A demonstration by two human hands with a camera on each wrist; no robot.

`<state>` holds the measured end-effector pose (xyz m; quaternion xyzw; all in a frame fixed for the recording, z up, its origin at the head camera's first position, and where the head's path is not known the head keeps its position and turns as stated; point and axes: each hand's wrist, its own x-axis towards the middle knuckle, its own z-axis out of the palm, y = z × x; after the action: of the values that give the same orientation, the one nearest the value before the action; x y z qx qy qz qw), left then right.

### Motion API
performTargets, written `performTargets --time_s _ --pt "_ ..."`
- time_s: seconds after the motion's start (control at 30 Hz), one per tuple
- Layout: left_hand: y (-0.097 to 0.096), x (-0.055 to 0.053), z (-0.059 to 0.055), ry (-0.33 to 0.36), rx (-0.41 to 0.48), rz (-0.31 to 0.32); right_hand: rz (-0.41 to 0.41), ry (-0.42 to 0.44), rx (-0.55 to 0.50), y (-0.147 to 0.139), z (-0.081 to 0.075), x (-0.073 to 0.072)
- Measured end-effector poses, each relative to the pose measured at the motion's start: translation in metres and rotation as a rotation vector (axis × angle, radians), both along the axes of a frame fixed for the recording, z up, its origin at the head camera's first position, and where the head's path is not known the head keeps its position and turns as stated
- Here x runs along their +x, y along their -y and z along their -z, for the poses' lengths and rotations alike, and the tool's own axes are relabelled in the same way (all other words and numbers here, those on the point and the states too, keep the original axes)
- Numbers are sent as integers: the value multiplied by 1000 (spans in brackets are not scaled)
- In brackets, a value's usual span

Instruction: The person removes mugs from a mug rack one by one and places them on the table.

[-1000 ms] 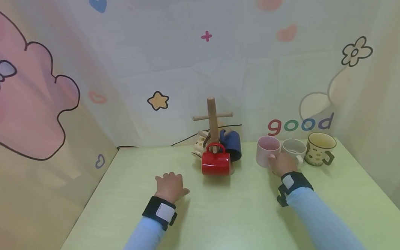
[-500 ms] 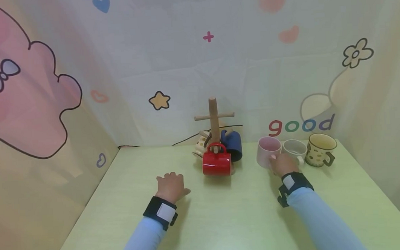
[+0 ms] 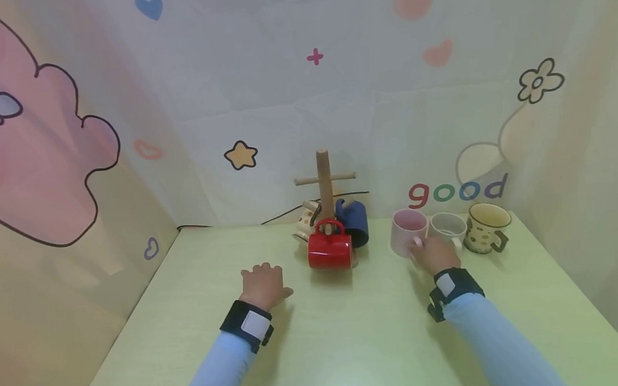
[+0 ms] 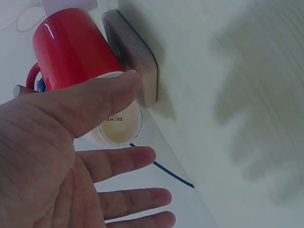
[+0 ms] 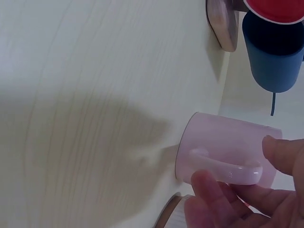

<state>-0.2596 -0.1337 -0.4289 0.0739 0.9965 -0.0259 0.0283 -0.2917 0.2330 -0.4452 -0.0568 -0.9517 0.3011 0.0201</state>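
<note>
My right hand (image 3: 435, 255) is at the handle of a pink mug (image 3: 408, 232), which stands upright on the table. In the right wrist view, fingers (image 5: 213, 194) curl at one side of the pink handle, with the thumb near the rim on the other. My left hand (image 3: 263, 286) is held over the table with spread fingers and holds nothing. Ahead of it a wooden mug tree (image 3: 324, 174) bears a red mug (image 3: 330, 251), a blue mug (image 3: 353, 221) and a cream dotted mug (image 3: 306, 221). The left wrist view shows the red mug (image 4: 76, 47) behind the thumb.
Right of the pink mug stand a white mug (image 3: 447, 223), partly behind my right hand, and a yellow dotted mug (image 3: 486, 227) with a dark handle. A printed cloth (image 3: 261, 90) hangs behind the table (image 3: 348, 342). The mug tree's upper pegs are bare.
The head view has shifted slightly. The right hand stays at the pink mug's handle, and the left hand keeps its place. The mugs on the tree have not moved.
</note>
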Motion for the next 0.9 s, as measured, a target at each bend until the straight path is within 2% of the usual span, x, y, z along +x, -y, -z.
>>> performTargets --time_s 0.27,0.47,0.57,0.83,0.9 --pt "2 -8 0 4 13 -6 26 -30 -33 1 -11 9" --pt "5 -16 0 3 14 -10 134 -83 55 0 -21 13" --pt "6 -20 -3 6 21 -13 153 -135 78 4 -29 14" --pt "7 -34 -16 -14 39 -4 68 -135 94 30 -45 17" --pt "7 -39 -19 -19 42 0 30 -158 115 38 -48 19"
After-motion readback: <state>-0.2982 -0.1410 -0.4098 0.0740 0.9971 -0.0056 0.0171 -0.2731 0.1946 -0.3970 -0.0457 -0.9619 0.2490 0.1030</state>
